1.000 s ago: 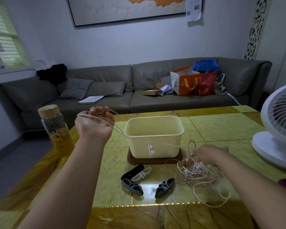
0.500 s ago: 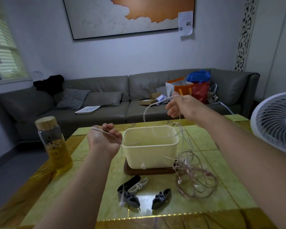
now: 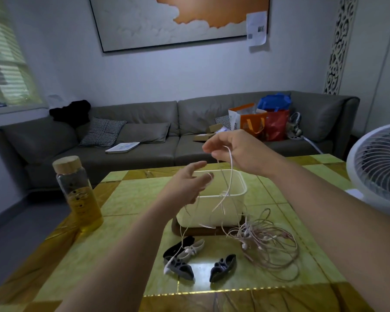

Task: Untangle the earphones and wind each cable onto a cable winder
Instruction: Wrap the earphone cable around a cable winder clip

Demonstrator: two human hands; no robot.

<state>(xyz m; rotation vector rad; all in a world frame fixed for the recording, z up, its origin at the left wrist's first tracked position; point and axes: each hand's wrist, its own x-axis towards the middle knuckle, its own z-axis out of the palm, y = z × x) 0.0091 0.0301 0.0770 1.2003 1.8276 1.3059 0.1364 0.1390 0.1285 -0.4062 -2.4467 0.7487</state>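
My right grip (image 3: 241, 152) is up over the tub (image 3: 212, 212) and pinches a white cable (image 3: 232, 172) between thumb and fingers. I judge it is held that high so the strand's own weight draws it straight and shows where it crosses the rest.

My left grip (image 3: 189, 183), lower and at 8 o'clock of the right, is released, fingers spread. A thin strand seems to catch on one fingertip, but I cannot tell whether it carries any load. I read this grip as placed to take the hanging run lower down and feed it free.

From the pinch the cable drops past the tub's front wall. One end trails toward 6 o'clock, its tip lying over the winders (image 3: 180, 267), which sit in a loose group on the surface (image 3: 126, 194) with nothing wound on them yet.

The tangle (image 3: 268, 244) lies at 4 o'clock of the tub, touching its base. The lifted cable seems to run back into it, so I reckon the untangling is only begun.

A bottle (image 3: 77, 194) stands at 9 o'clock and a fan (image 3: 378, 165) at 3 o'clock, both well apart from the cables
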